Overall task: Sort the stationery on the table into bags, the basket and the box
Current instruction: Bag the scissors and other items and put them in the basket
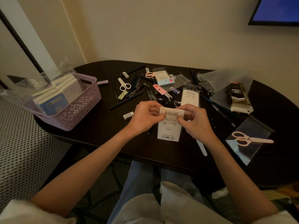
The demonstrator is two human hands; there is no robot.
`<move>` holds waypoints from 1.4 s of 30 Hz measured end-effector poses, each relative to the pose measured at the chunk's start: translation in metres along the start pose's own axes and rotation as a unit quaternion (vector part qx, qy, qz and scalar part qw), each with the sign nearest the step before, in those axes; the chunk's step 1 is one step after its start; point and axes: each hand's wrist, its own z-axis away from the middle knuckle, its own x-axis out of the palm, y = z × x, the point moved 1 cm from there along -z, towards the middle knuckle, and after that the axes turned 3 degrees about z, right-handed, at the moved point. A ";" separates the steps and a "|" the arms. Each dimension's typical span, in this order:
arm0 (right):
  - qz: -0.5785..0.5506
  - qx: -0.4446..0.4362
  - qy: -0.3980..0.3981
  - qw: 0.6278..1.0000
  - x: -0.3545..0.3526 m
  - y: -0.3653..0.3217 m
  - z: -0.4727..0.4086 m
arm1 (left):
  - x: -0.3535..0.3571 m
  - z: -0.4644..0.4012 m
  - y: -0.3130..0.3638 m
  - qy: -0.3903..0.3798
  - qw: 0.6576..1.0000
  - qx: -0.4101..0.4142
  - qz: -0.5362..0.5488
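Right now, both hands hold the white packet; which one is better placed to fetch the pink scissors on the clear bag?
Right. The right hand is nearer the pink scissors, which lie on the clear bag at the table's right edge. The left hand would have to cross over the white packet.

The print and barcode on the white packet [169, 125] are too small to read, and its top corners sit hidden under the fingers of the left hand [145, 117] and right hand [195, 120]. The notebooks in the lilac basket [80, 107] are half veiled by crinkled clear plastic [24, 94]. The black pens [135, 86] melt into the dark table [113, 143], so I can't count them. The blue screen [276, 10] is cut off by the frame's top right corner
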 end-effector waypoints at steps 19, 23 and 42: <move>-0.152 0.009 -0.007 0.988 0.020 -0.044 -0.035 | -0.067 0.006 0.010 0.085 0.981 -0.038 0.170; -0.204 0.030 -0.026 0.978 0.041 -0.054 -0.051 | -0.091 0.021 -0.003 0.039 0.985 -0.104 0.132; -0.045 -0.012 -0.061 0.997 0.113 -0.063 -0.084 | -0.244 0.037 -0.009 0.224 0.897 -0.057 -0.377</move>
